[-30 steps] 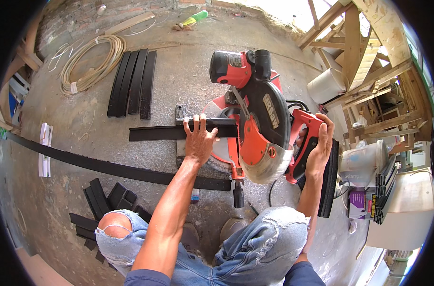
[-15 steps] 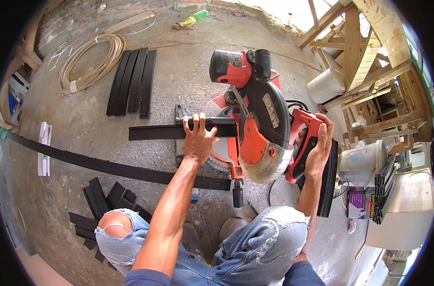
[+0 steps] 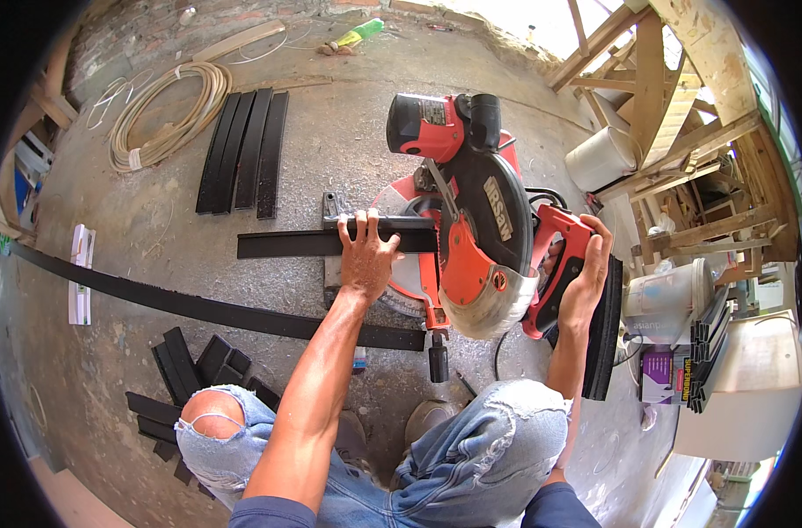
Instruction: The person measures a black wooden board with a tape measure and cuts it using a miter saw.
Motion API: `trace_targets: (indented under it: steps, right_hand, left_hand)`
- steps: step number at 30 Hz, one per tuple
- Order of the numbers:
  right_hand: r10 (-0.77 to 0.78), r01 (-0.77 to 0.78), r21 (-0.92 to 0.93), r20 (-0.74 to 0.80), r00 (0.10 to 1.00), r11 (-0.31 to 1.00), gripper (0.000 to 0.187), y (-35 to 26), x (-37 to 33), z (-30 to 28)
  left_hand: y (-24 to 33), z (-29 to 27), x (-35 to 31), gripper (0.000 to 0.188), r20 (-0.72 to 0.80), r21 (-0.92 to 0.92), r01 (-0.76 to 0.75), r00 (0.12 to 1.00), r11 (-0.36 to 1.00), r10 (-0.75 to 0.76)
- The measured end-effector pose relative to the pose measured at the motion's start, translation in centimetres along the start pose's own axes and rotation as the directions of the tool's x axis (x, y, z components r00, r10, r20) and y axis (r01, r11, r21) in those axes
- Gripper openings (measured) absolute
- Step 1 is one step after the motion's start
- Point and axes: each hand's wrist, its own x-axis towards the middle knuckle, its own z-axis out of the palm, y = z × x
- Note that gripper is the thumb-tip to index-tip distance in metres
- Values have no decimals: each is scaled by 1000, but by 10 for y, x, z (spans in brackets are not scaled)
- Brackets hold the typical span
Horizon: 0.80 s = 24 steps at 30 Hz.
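A red and black miter saw [image 3: 498,198] stands on the floor in front of me, its head above the base and a metal guard over the blade. My right hand [image 3: 585,286] is wrapped round the saw's red and black handle [image 3: 559,277]. Across the base lies a black strip [image 3: 282,245], its right end beside the blade guard. My left hand [image 3: 366,260] holds this strip down against the fence, fingers bent over it and thumb out to the right. Where the blade meets the strip is hidden by the guard.
A long black strip [image 3: 216,308] runs leftward between me and the saw. Short black offcuts [image 3: 185,365] lie by my left knee, and several black strips [image 3: 242,154] lie beyond. A coiled hose [image 3: 212,106] rests far left. White buckets [image 3: 669,299] and timber [image 3: 651,79] line the right.
My right hand and the saw handle have come very slightly toward me. My left hand and the black strip stay in place.
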Motion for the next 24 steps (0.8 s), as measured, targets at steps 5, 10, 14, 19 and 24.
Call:
trace_targets:
  steps: [5,10,14,19,24]
  right_hand:
    - [70,-72,93,22,997,993,45,6,6,-10]
    - [229,-254,343,113,967,904,52,6,11,6]
    - [250,-254,260,50,967,931,52,-1,22,-18]
    - [282,-294,347,85,956,891,45,5,32,-3]
    - [225,-256,378,125,966,890,45,8,42,-12]
  left_hand:
    - [6,4,3,36,35,25,6,999,1000,-6]
    - [-15,1,-2,34,-5,112,9,1000,994,-9]
    - [8,-2,14,38,-9,116,-40,999,992,41]
    - [-4,9,-10,40,15,91,5,1000,996,-7]
    - [4,12,-11,39,-34,93,-2,999,996,5]
